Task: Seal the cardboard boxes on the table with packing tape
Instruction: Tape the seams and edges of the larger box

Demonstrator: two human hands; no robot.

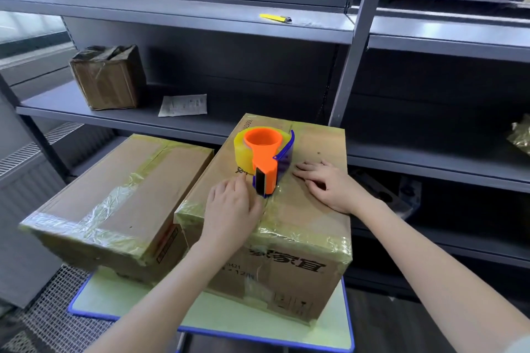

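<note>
Grey shelving (200, 23) behind; surface (137, 305) carries left box (120, 198), right box (309, 223). Dispenser (265, 156) on right box, long axis along seam (271, 208), handle (266, 178) toward person. Left hand (232, 208) just beside handle, nearer, fingers (240, 180) loosely bent, empty. Right hand (329, 186) flat on box top, empty.

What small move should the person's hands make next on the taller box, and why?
Probably the left hand should take the orange and blue plastic tape dispenser, unheld on the taller brown cardboard box; the right hand lies flat beside it.
</note>
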